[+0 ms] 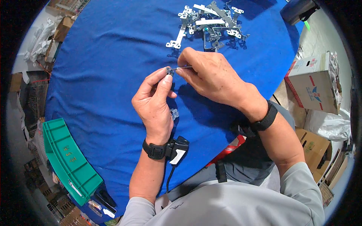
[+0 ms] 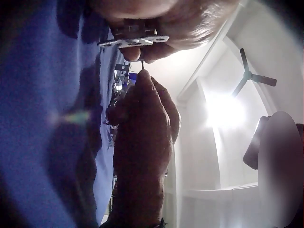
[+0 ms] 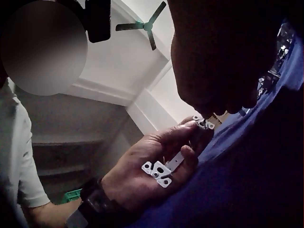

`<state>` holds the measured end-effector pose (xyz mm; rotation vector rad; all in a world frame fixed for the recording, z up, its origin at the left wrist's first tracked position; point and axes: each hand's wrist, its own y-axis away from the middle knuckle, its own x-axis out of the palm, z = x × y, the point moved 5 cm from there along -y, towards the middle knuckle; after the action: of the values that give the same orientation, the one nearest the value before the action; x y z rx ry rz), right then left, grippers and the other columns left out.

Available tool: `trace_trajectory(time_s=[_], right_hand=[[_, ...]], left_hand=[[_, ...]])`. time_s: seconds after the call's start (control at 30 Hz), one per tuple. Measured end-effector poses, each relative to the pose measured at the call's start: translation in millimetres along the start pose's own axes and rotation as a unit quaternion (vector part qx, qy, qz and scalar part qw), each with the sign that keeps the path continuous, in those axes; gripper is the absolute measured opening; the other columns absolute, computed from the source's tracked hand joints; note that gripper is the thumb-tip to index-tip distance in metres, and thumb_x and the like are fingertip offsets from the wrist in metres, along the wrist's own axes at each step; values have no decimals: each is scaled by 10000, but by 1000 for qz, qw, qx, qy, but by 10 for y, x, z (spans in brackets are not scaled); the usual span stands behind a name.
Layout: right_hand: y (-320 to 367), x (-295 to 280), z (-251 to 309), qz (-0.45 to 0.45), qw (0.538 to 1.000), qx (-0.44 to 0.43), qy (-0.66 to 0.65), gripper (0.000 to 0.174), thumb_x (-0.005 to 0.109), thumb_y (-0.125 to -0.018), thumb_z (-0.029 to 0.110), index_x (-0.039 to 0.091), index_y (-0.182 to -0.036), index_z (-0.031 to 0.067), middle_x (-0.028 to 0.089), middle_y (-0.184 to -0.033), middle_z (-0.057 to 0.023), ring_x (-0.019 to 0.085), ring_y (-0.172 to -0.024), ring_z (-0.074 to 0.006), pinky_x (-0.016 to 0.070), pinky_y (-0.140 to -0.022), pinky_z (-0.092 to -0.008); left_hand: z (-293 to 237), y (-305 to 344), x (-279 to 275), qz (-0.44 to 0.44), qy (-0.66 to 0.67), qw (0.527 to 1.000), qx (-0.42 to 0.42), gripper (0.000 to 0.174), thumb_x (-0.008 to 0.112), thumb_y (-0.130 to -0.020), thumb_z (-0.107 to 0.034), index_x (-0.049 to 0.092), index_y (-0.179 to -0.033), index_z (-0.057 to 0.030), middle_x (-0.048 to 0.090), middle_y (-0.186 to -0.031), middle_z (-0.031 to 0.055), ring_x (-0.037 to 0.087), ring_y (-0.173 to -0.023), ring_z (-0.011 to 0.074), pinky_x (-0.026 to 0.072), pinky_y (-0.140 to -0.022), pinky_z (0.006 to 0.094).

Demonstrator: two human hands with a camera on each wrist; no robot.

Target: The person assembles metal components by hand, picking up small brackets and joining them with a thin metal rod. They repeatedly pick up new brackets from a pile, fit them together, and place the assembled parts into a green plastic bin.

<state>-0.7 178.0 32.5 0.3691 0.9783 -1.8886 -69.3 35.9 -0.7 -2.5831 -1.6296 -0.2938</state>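
My left hand [image 1: 154, 103] holds a metal bracket [image 3: 157, 174] with holed, flared ends, its strip running along the fingers. One end of the bracket lies over the palm in the right wrist view; the other end [image 3: 203, 122] sits at the thumb and fingertips. With thumb and forefinger my right hand [image 1: 217, 77] pinches a thin dark rod [image 1: 181, 68], whose tip meets the bracket at the left fingertips. Most of the rod is hidden inside the right hand. Beside the left palm a shiny piece [image 1: 174, 114] shows in the head view.
A pile of similar metal brackets [image 1: 211, 22] lies on the blue cloth [image 1: 105, 75] beyond the hands. At the left edge stands a green tray [image 1: 85, 175] with several small brass-coloured pieces [image 1: 69, 153]. A dark container [image 1: 298, 11] is at the far right; a carton [image 1: 311, 83] stands beside the table.
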Motion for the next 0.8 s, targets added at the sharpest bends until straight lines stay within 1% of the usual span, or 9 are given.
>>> trace_trajectory(time_s=[0.13, 0.2, 0.3, 0.33, 0.43, 0.5, 0.63, 0.73, 0.8], right_hand=[[-1, 5, 18, 44, 998, 19, 42, 219, 656, -916, 183, 543, -825, 18, 586, -672, -166, 604, -618, -360, 454, -532, -425], [5, 28, 9, 71, 992, 27, 102, 215, 657, -913, 172, 540, -824, 14, 588, -683, -167, 607, -624, -356, 455, -541, -426], [10, -5, 20, 4, 1000, 15, 13, 214, 661, -910, 173, 546, -828, 13, 593, -688, -162, 604, -617, -351, 454, -542, -428], [6, -9, 19, 4, 1000, 14, 13, 214, 661, -910, 173, 546, -828, 13, 593, -688, -162, 604, -617, -351, 454, -542, -428], [2, 6, 16, 40, 999, 13, 32, 193, 665, -905, 170, 557, -866, 14, 601, -703, -159, 609, -625, -345, 463, -550, -427], [15, 44, 5, 80, 990, 29, 113, 181, 669, -899, 165, 562, -879, 20, 610, -720, -151, 617, -642, -338, 471, -558, -419], [8, -17, 37, 14, 999, 20, 24, 183, 669, -900, 167, 555, -877, 26, 610, -721, -149, 618, -649, -337, 470, -556, -417], [3, -9, 23, 31, 999, 19, 31, 187, 669, -900, 169, 552, -873, 26, 610, -722, -149, 620, -650, -337, 472, -558, -414], [9, 33, 15, 84, 990, 20, 113, 175, 666, -901, 164, 556, -900, 27, 617, -737, -147, 627, -663, -338, 478, -567, -414]], left_hand=[[3, 0, 0, 1, 3, 1000, 0, 184, 671, -881, 18, 705, -1062, 22, 707, -959, 88, 627, -731, 75, 520, -560, 198], [16, -6, -11, -3, 4, 1000, 0, 184, 671, -880, 19, 704, -1062, 23, 707, -956, 88, 627, -728, 76, 521, -559, 198], [9, -7, -11, -8, 6, 1000, -1, 184, 671, -879, 22, 704, -1061, 25, 707, -950, 88, 628, -725, 77, 523, -558, 196], [7, -6, -12, -10, 6, 1000, -2, 184, 670, -879, 23, 703, -1061, 27, 707, -948, 87, 628, -726, 77, 524, -558, 196], [9, -5, -6, -10, -5, 1000, 4, 191, 683, -886, -14, 699, -1074, 11, 723, -947, 82, 606, -658, 67, 505, -542, 196], [13, -6, -10, -10, -3, 1000, 4, 190, 684, -886, -16, 699, -1073, 10, 723, -947, 82, 605, -654, 67, 504, -543, 195], [8, -8, -7, -12, -3, 1000, 9, 187, 686, -885, -19, 700, -1069, 10, 724, -950, 84, 603, -644, 66, 502, -546, 195], [13, -10, -9, -14, 4, 1000, 4, 188, 686, -885, -18, 700, -1071, 10, 724, -952, 84, 605, -651, 65, 504, -548, 197], [9, -7, -8, -12, 0, 1000, 6, 189, 685, -885, -18, 699, -1071, 11, 724, -953, 84, 607, -656, 65, 505, -549, 199]])
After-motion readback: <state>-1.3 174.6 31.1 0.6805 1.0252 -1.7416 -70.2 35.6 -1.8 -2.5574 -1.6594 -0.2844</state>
